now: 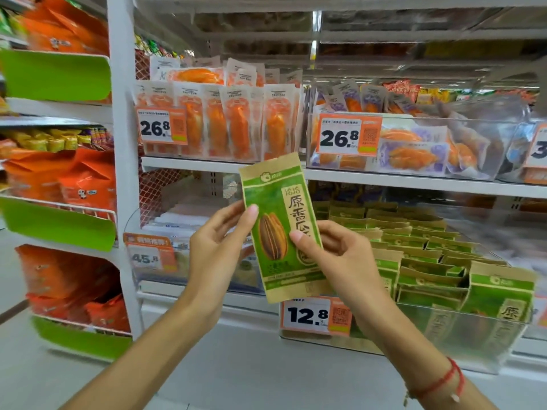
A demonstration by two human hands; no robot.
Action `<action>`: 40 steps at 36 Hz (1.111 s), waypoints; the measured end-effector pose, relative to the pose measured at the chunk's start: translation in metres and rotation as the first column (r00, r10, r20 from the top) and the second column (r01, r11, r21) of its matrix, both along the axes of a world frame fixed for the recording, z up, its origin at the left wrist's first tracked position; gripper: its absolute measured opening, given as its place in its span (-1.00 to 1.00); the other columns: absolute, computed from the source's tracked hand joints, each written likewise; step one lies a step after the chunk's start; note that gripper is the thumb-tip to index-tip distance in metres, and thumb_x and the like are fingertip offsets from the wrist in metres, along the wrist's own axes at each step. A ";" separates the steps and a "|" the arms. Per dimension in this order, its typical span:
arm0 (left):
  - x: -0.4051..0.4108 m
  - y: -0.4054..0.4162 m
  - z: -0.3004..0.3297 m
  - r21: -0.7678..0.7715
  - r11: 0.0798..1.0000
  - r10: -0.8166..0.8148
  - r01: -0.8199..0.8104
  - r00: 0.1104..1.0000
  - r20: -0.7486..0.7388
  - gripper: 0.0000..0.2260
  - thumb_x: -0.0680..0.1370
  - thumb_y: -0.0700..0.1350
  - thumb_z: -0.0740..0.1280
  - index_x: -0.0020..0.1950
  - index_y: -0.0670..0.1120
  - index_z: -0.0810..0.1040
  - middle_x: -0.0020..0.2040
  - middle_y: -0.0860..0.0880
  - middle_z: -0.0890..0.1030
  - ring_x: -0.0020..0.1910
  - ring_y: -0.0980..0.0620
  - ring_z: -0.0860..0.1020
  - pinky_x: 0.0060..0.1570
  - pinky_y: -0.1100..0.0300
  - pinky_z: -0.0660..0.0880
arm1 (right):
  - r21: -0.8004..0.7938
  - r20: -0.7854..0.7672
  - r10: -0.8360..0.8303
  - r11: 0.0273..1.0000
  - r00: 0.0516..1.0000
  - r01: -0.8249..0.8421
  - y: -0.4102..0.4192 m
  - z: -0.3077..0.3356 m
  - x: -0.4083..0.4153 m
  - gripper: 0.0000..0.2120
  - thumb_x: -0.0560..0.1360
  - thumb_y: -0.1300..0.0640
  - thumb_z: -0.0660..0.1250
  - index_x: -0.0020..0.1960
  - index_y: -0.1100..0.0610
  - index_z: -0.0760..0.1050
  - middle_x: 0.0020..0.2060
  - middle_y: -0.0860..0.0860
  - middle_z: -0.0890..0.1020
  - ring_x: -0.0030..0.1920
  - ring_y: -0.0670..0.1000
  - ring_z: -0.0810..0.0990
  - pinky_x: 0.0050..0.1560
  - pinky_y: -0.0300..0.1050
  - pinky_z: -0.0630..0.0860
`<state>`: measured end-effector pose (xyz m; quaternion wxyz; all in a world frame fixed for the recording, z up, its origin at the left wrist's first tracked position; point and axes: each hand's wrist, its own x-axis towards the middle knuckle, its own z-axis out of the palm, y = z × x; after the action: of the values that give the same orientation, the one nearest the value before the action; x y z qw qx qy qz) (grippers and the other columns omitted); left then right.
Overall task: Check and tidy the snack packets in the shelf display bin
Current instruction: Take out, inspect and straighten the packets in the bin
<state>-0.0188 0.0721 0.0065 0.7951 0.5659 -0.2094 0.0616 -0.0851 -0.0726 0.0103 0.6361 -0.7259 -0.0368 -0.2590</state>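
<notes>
Evidently for checking, left hand (220, 247) and right hand (340, 255) pinch one seed packet (281, 226) upright, face-on, above the display bin (444, 335).

The seed packet (281, 229) in the middle is showing matt brown paper with green print. The display bin (473, 341) at near right is looking like clear, smooth plastic, and the packets in the bin (429, 261) are showing the same matt paper. The far pouches (231, 122) are gleaming as glossy film. The shelf (414, 182) is looking like white painted metal. A red cord bracelet (444, 380) is circling the right wrist.
</notes>
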 end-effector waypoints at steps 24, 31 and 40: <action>0.003 0.003 -0.020 0.257 0.953 0.130 -0.158 0.984 0.123 -0.87 0.49 -0.13 0.45 -0.01 0.04 0.59 -0.05 0.16 0.68 -0.05 0.23 0.65 -0.11 0.33 0.58 | -0.228 0.194 -0.216 0.939 0.957 0.258 0.000 -0.012 0.004 -0.85 0.51 0.12 0.40 0.04 -0.09 0.58 -0.18 -0.15 0.69 -0.15 -0.16 0.65 -0.16 -0.22 0.62; 0.000 0.000 -0.018 0.273 0.960 0.036 -0.057 0.996 0.080 -0.80 0.49 -0.12 0.45 0.10 0.03 0.62 0.09 0.17 0.64 0.07 0.17 0.64 -0.01 0.35 0.58 | -0.217 0.193 -0.151 0.957 0.970 0.192 0.004 -0.006 -0.001 -0.81 0.41 -0.07 0.40 0.03 -0.18 0.57 -0.19 -0.23 0.69 -0.14 -0.19 0.66 -0.18 -0.29 0.60; -0.001 0.001 -0.017 0.327 0.930 -0.176 0.165 0.984 0.004 -0.54 0.38 0.08 0.42 0.26 0.02 0.59 0.12 0.15 0.67 0.10 0.22 0.62 0.03 0.33 0.56 | -0.028 0.045 0.011 1.000 0.999 -0.010 0.006 -0.002 -0.003 -0.65 0.38 -0.07 0.36 0.13 0.00 0.61 -0.19 -0.03 0.72 -0.29 -0.11 0.67 -0.27 -0.28 0.58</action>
<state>-0.0198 0.0735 -0.0106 0.6893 0.6680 -0.2783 -0.0336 -0.0880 -0.0671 0.0085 0.6262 -0.7285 -0.0586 -0.2716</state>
